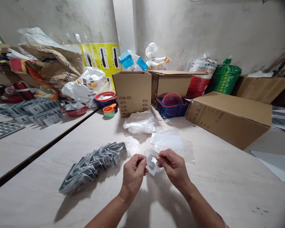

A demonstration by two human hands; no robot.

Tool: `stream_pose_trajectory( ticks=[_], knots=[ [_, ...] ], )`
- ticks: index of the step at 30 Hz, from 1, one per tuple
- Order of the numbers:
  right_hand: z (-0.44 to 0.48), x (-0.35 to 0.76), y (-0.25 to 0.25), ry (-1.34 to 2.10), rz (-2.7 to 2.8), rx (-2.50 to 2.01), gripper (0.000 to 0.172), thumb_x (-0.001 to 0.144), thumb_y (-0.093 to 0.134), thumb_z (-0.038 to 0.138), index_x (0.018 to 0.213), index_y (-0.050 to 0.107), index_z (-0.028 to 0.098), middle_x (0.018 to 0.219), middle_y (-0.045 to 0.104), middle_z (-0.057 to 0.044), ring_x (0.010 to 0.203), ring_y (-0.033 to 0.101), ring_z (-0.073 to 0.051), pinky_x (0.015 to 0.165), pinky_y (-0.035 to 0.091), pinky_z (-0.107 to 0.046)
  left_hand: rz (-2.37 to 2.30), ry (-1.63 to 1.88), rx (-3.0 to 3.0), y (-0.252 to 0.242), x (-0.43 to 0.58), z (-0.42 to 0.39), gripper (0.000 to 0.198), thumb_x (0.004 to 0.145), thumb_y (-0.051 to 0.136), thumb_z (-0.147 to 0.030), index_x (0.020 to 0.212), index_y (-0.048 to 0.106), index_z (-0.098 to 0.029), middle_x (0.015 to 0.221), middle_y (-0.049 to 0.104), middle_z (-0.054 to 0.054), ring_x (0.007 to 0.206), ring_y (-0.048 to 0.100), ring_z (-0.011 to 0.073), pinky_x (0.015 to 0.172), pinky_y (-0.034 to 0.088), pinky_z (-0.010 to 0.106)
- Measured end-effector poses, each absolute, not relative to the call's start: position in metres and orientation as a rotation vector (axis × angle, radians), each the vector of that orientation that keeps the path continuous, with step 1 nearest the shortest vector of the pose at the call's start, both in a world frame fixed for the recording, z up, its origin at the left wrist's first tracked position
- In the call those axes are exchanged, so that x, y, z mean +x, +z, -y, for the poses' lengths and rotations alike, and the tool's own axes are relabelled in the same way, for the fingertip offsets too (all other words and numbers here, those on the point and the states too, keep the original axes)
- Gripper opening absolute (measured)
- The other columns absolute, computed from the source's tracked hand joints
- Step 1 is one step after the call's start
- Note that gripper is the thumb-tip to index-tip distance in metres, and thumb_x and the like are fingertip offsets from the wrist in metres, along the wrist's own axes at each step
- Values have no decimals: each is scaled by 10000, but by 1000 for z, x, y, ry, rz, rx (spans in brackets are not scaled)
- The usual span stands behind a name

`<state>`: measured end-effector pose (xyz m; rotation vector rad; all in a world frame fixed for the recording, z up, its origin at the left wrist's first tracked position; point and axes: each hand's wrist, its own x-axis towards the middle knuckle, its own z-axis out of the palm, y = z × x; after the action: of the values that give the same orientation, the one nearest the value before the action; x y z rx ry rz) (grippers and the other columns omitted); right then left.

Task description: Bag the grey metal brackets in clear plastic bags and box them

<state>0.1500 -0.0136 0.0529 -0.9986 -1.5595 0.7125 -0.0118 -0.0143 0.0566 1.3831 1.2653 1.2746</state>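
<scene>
Between my hands hangs a small clear plastic bag (153, 170) with a pale, bracket-like piece partly visible in it. My left hand (134, 169) is closed in a pinch at the bag's left edge. My right hand (173, 164) pinches its right edge with thumb and forefinger. Left of my hands, a long row of grey metal pieces in clear plastic bags (92, 167) lies slantwise on the table. Flat clear bags (167, 141) lie just beyond my fingers, and a crumpled stack of plastic bags (141, 122) is farther back.
Cardboard boxes (230, 115) stand at the right and back. A blue basket (172, 109) sits among them. Tape rolls (109, 111) lie near a red basket (105, 96). Loose grey metal brackets (38, 109) cover the left table (26, 148), past a dark gap.
</scene>
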Motion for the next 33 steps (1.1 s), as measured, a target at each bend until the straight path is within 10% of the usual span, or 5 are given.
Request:
stream_pose_trajectory(
  ticks=[10, 17, 26, 33],
  knots=[
    [30, 160, 79, 805, 2172, -1059, 282, 866, 400, 101, 782, 638, 227, 731, 579, 3, 695, 531, -125, 657, 401, -234, -1217, 998, 1226, 24, 0, 15, 124, 679, 472, -194, 669, 584, -144, 444, 480, -45, 373, 447, 84, 376, 293, 188],
    [37, 152, 70, 432, 2325, -1268, 401, 721, 402, -47, 929, 602, 230, 806, 606, -5, 688, 544, -129, 593, 369, -214, -1347, 935, 1799, 23, -5, 17, 175, 613, 442, -89, 644, 588, -179, 689, 469, -7, 644, 479, 119, 577, 368, 227],
    [27, 135, 56, -243, 2435, -1245, 188, 810, 466, 37, 787, 571, 191, 760, 560, -36, 672, 490, -167, 577, 331, -291, -1412, 985, 2014, 16, 0, 15, 182, 744, 430, -110, 629, 554, -178, 803, 430, 19, 694, 474, 122, 647, 387, 245],
    [20, 133, 43, -110, 2268, -1169, 173, 824, 463, 49, 871, 580, 167, 1027, 495, -94, 911, 473, -208, 736, 422, -334, -1422, 1112, 1911, 8, 1, 13, 107, 738, 458, -127, 670, 522, -178, 753, 463, 15, 691, 479, 139, 646, 398, 263]
  ],
)
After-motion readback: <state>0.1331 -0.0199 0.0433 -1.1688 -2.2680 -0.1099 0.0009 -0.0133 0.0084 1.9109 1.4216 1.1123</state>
